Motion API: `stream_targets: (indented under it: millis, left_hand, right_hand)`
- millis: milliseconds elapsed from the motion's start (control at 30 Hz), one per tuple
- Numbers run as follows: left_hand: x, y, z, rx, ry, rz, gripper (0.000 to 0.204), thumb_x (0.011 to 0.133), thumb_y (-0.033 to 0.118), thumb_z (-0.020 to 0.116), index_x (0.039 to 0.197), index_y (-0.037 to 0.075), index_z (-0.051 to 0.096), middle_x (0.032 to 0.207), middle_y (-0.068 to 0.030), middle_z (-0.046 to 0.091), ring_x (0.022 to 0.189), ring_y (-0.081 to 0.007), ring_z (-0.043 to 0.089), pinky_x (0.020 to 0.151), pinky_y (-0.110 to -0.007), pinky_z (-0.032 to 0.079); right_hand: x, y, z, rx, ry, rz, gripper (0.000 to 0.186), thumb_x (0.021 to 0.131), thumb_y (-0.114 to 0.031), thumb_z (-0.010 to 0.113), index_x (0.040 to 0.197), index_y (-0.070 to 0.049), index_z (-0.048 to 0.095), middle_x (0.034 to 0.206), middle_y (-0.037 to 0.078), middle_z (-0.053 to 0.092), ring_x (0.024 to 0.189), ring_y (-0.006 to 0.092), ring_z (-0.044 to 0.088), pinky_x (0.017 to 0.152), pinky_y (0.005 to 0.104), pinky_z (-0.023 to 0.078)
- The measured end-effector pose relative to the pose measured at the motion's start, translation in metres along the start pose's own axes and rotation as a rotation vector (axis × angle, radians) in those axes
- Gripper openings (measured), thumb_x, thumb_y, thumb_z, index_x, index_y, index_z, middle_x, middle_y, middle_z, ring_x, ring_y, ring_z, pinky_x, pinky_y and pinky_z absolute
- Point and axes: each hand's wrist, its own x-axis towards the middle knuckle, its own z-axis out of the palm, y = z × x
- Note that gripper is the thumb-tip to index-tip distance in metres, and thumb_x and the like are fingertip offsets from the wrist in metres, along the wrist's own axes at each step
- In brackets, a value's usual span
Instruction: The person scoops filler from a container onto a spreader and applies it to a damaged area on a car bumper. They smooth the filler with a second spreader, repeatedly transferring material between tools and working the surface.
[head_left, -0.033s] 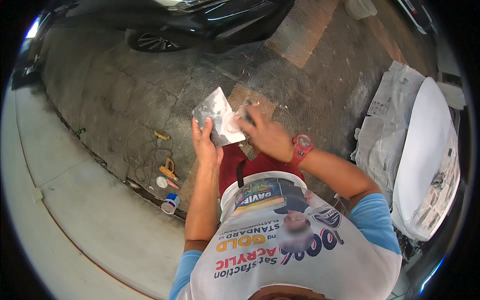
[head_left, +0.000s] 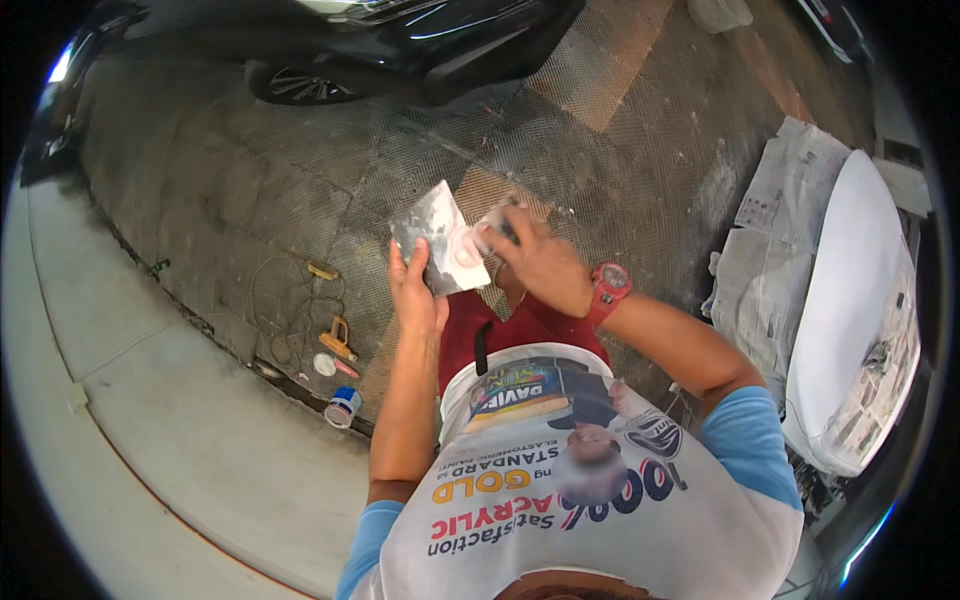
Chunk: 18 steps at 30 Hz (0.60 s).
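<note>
My left hand [head_left: 416,282] grips a flat square metal plate [head_left: 416,215] with its thumb over the face. Pale pink paste [head_left: 462,250] is smeared along the plate's right part. My right hand [head_left: 547,262], wearing a red watch at the wrist, is closed on a small flat spreader [head_left: 499,215] at the plate's right edge, in the paste; the spreader is blurred and partly hidden by my fingers.
A dark car [head_left: 430,50] stands ahead. On the floor at the lower left lie yellow tools [head_left: 338,338] with a cord, a round lid [head_left: 323,364] and a small can [head_left: 342,407]. A white panel [head_left: 830,320] with paper masking [head_left: 760,260] stands at the right.
The plate and my left hand have moved slightly down and right. My right hand has shifted slightly right, still at the paste.
</note>
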Motion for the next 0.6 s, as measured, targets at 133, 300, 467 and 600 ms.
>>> stream_targets:
  millis: [133,300,467,600]
  left_hand:
    - [0.031,-0.011,-0.005,0.003,-0.062,-0.222,0.055,0.112,0.016,0.069,0.162,0.006,0.048,0.146,-0.0104,0.066,0.132,-0.0224,0.066,0.112,-0.041,0.056]
    - [0.137,-0.069,-0.008,0.052,0.09,-0.133,0.059,0.113,0.019,0.069,0.165,0.006,0.044,0.146,-0.0105,0.065,0.131,-0.0224,0.065,0.113,-0.038,0.054]
    - [0.253,-0.141,-0.049,0.385,0.12,0.119,0.06,0.113,0.024,0.07,0.163,0.002,0.044,0.149,-0.0125,0.063,0.131,-0.0234,0.064,0.112,-0.038,0.053]
    - [0.338,-0.194,-0.085,0.252,0.067,-0.002,0.059,0.111,0.023,0.072,0.161,0.002,0.047,0.146,-0.0129,0.066,0.126,-0.024,0.068,0.106,-0.039,0.058]
  right_hand:
    - [0.02,0.031,-0.006,0.226,-0.048,0.225,0.068,0.094,0.004,0.067,0.157,-0.014,0.052,0.157,0.02,0.051,0.142,0.0422,0.062,0.119,0.0478,0.052]
    - [0.053,0.089,0.06,1.112,-0.002,0.491,0.063,0.097,0.006,0.061,0.159,-0.003,0.049,0.152,0.014,0.06,0.137,0.0286,0.063,0.119,0.0397,0.048]
    - [0.078,0.17,0.166,1.391,-0.147,0.735,0.053,0.109,-0.016,0.064,0.16,-0.002,0.055,0.137,0.01,0.074,0.125,0.0197,0.068,0.109,0.0368,0.054]
    - [0.079,0.278,0.26,0.95,-0.293,0.372,0.052,0.108,-0.021,0.066,0.155,-0.001,0.059,0.127,0.012,0.078,0.114,0.0194,0.072,0.102,0.0376,0.058]
